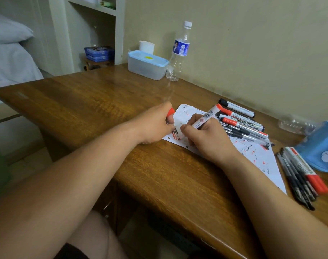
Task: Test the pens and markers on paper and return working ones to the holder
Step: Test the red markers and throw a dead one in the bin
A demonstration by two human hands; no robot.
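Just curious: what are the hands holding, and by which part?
The right hand grips a marker low on its barrel, near the tip. The left hand holds a red cap in curled fingers.

A wooden table [81, 101] stands against a pale wall [252, 43]; at its far corner sits a translucent plastic container [146, 69] with a light blue lid; a white cylinder [146, 46] stands just behind it; a clear water bottle [179, 53] with a white cap and blue label stands upright just beside the container; a crumpled clear bottle [295, 124] lies near the wall further right; blue boxes [99, 53] are stacked low by a white shelf unit [120, 30]; a bed [10, 60] with a grey pillow [6, 28] lies at left
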